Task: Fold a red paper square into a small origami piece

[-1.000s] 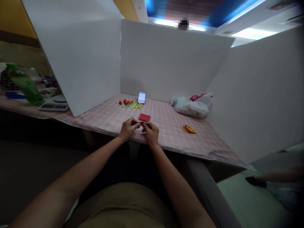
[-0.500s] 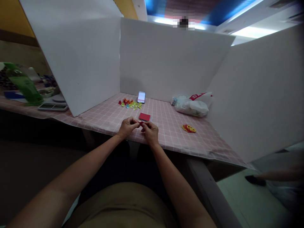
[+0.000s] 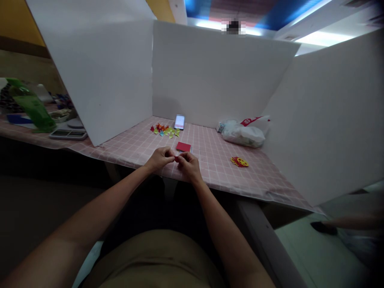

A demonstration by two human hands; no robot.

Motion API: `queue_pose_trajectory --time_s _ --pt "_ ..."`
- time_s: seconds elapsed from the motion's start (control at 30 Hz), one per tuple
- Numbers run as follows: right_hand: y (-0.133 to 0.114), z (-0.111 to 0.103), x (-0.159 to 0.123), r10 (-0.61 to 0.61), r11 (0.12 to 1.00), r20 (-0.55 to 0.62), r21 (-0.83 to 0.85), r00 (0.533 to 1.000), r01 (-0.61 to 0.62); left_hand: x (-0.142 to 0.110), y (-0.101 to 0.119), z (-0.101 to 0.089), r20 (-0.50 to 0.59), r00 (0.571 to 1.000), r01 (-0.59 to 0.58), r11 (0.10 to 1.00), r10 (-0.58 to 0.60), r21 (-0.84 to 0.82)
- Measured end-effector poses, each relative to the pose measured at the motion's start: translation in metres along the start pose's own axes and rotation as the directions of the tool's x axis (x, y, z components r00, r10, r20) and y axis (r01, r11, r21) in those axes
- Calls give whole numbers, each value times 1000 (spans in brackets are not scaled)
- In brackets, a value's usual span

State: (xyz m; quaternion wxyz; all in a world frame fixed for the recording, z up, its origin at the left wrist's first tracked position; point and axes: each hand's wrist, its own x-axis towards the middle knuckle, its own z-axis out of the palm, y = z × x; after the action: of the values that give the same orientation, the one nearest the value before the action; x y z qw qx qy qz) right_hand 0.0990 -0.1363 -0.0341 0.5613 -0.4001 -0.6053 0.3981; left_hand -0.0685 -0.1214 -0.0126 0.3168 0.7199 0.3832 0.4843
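Note:
Between my two hands is a small folded piece of red paper point(image 3: 177, 159), held just above the front part of the table. My left hand point(image 3: 160, 158) pinches its left end between thumb and fingers. From the other side my right hand point(image 3: 189, 164) pinches it too, and the fingers cover much of it. Right behind the hands lies a stack of red paper squares point(image 3: 183, 147). Farther back, several small folded paper figures point(image 3: 165, 130) in red, orange, yellow and blue sit in a cluster.
A phone point(image 3: 179, 122) stands upright by the back panel point(image 3: 222, 76). White plastic bags point(image 3: 244, 134) lie at the back right, and a yellow-and-red flat object point(image 3: 239, 161) nearer. Beyond the left panel are a scale point(image 3: 68, 133) and a green bottle point(image 3: 34, 106). A person's leg point(image 3: 354, 222) shows at lower right.
My hands have shifted slightly, the left a little to the left, and the red paper between them now shows at a different angle. The view has moved slightly.

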Motion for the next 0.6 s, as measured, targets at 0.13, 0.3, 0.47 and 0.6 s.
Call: queue_pose_trajectory --time_s 0.13,0.3,0.47,0.6 --pt "2 -1 1 -20 999 55 -35 998 22 1 2 -3 47 999 27 999 -26 -36" --pt "4 -2 0 -33 997 16 -75 999 34 -2 -1 3 41 996 86 984 -80 -156" --pt "6 -3 -2 -50 996 -59 -72 997 46 -10 -6 20 -59 985 135 934 -163 -330" --pt "8 -3 -1 -95 993 -109 -84 989 86 -13 -3 29 5 979 192 910 -205 -366"
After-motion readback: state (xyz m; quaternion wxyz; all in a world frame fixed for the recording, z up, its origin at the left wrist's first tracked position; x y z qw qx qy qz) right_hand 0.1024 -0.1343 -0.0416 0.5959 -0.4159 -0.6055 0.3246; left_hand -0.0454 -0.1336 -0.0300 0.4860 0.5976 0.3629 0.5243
